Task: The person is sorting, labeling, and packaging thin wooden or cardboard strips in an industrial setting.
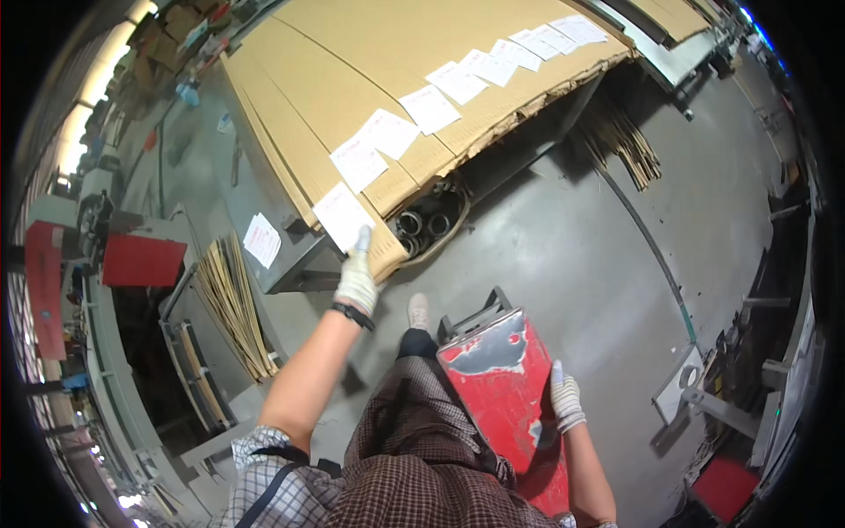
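My left hand (pixel 356 280), in a pale knitted glove with a dark band at the wrist, is closed on the near left corner of a cardboard sheet (pixel 385 253). Its thumb lies on top, at the edge of a white paper slip (pixel 343 216); the other fingers are hidden. More white slips (pixel 429 108) run in a row along the sheets' front edge. My right hand (pixel 567 398), gloved too, grips the right edge of a worn red bench (pixel 497 378) beside my legs. Part of its grip is hidden.
The cardboard lies on a metal table (pixel 251 194), where loose slips (pixel 262 240) rest at the left corner. Dark round parts (pixel 427 220) sit in a container below. Bundles of thin strips (pixel 231 308) stand at left and lie at right (pixel 627 145). A metal frame (pixel 722 409) is at right.
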A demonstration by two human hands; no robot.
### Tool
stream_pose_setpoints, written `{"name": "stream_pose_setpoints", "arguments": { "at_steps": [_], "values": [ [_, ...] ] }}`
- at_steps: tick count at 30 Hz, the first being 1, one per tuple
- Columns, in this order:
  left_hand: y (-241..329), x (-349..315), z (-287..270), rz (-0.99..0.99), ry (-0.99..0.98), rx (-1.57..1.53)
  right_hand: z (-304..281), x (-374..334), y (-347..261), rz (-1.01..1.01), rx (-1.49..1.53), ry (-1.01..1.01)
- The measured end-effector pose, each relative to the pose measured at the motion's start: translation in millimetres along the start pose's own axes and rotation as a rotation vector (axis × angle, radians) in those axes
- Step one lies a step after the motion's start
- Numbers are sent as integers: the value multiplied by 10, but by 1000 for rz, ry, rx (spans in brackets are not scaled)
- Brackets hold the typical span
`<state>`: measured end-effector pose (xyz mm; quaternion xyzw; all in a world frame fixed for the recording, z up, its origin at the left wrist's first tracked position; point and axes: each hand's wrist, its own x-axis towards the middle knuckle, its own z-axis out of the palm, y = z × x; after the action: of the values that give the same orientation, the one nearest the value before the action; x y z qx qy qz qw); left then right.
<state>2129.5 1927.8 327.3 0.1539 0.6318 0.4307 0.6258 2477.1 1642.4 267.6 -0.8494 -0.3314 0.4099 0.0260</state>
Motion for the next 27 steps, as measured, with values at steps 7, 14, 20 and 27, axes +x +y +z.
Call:
{"name": "stream_pose_setpoints", "arguments": {
  "at_steps": [7, 14, 20, 27],
  "values": [
    [-502, -713, 94, -147, -49, -207, -74, 108, -710, -178, -124, -105],
    [-235, -869, -138, 132, -19, -272, -470, 436, -2123, -703, -260, -132],
    [-92, -593, -1, 185, -77, -302, 6, 215, -3621, -515, -216, -469],
    [-434, -779, 67, 122, -10, -405, 208, 88, -3123, -788, 81, -470]
  ]
}}
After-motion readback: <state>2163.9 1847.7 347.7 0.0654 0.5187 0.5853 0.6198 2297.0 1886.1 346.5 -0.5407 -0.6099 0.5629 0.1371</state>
